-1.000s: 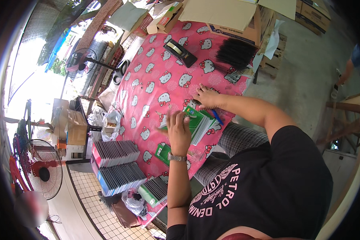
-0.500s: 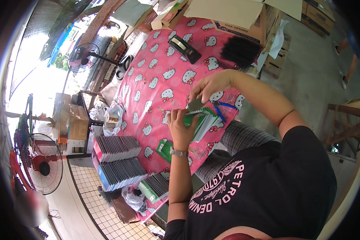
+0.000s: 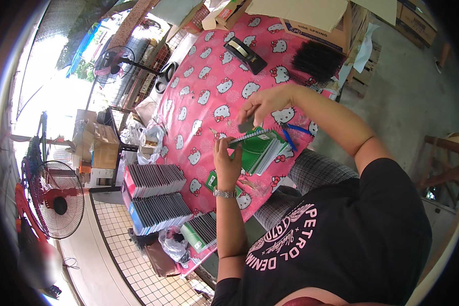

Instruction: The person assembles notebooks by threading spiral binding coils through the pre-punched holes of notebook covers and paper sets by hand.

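A green spiral notebook (image 3: 257,150) lies at the table's near edge, its white pages fanned toward me and its coil along the far side. My left hand (image 3: 228,162) grips the notebook at the left end of the coil. Just beyond the coil, my right hand (image 3: 262,106) pinches a small dark, flat piece (image 3: 246,125) whose kind I cannot make out. Blue-handled pliers (image 3: 290,136) rest to the right of the notebook. Another green notebook (image 3: 212,179) is partly hidden behind my left wrist.
Stacks of red-edged notebooks (image 3: 155,179), blue notebooks (image 3: 160,213) and green notebooks (image 3: 200,230) stand at the left. A black tape dispenser (image 3: 246,55), a pile of black bristle-like strands (image 3: 317,61) and a cardboard box (image 3: 319,36) occupy the far side of the pink patterned tablecloth (image 3: 201,127).
My right hand and the dark piece have shifted slightly toward the left end of the coil. The notebook's cover and coil show more fully. The whole view has shifted a little.
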`<control>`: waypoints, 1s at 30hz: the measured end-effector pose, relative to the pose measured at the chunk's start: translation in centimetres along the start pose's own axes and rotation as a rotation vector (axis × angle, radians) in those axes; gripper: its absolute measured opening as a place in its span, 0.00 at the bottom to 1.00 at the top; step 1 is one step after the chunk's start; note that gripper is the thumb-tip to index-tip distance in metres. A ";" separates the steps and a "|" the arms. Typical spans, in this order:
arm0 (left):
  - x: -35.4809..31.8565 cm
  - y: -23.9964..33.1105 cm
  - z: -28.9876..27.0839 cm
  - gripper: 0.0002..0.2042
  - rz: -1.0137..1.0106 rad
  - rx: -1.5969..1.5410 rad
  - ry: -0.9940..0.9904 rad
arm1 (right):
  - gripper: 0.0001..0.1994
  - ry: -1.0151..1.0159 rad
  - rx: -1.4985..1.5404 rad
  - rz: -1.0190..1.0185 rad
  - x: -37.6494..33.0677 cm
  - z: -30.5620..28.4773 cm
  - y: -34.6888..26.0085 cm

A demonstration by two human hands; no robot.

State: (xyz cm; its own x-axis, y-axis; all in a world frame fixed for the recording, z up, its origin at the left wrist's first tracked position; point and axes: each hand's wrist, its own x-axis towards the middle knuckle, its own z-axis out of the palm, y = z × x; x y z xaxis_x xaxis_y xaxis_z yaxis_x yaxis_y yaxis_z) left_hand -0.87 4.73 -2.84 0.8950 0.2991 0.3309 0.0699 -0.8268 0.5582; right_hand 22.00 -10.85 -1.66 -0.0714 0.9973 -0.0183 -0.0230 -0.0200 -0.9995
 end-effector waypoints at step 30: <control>-1.5 -0.7 2.2 0.12 -0.385 -0.614 0.284 | 0.37 0.908 -1.174 0.287 -8.0 12.1 17.4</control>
State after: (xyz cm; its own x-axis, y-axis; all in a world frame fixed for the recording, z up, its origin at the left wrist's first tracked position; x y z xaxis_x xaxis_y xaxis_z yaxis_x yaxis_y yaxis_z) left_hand -1.32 3.79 -5.43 0.7046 0.6903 0.1644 0.0219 -0.2527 0.9673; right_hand 10.14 -20.01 -18.62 0.6974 0.6820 0.2202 0.7017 -0.5874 -0.4032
